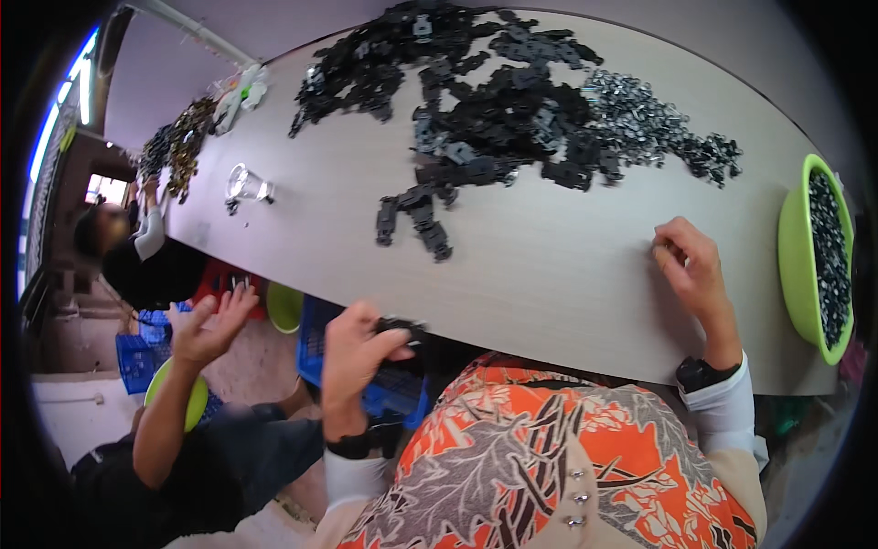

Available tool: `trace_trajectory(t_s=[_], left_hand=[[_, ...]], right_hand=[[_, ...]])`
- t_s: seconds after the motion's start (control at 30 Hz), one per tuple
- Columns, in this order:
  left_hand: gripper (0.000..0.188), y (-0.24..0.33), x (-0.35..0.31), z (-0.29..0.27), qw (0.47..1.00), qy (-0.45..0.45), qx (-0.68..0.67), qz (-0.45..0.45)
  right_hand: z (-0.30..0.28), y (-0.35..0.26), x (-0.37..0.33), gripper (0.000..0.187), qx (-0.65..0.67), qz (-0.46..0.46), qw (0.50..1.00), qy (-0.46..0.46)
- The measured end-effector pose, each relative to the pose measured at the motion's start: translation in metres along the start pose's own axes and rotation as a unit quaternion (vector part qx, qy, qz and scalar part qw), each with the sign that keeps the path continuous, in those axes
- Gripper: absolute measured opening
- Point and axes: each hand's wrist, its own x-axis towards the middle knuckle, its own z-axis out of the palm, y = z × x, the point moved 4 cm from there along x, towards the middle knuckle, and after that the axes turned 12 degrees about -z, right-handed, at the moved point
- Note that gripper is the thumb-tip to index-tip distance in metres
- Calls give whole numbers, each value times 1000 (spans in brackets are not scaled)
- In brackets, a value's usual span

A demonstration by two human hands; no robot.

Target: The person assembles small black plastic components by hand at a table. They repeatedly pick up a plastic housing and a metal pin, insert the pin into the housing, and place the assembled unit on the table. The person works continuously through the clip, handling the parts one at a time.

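My left hand is closed at the table's near edge, with a small black plastic part between thumb and fingers. That part is slightly blurred, so its exact kind does not show. Over the right side of the table, my right hand is closed, fingers curled in toward the thumb; whatever it may hold is hidden. Beyond both hands lies a big heap of flat black plastic parts, a few of them spread toward me. Small shiny metal clips are piled against the heap's right side.
A green basin of small dark and shiny pieces stands at the table's right end. On the left are a clear plastic cup and brownish parts. A co-worker's open hand is raised beside my left arm, near blue crates. Another person sits farther left.
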Motion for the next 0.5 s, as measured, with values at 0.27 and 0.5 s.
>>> trace_trajectory(t_s=[0.27,0.5], left_hand=[[18,-8,10,-40,929,289,225,60],[19,40,79,43,863,267,359,236]], right_hand=[[-80,91,7,17,-166,59,956,234],[-77,98,28,34,-253,23,952,170]])
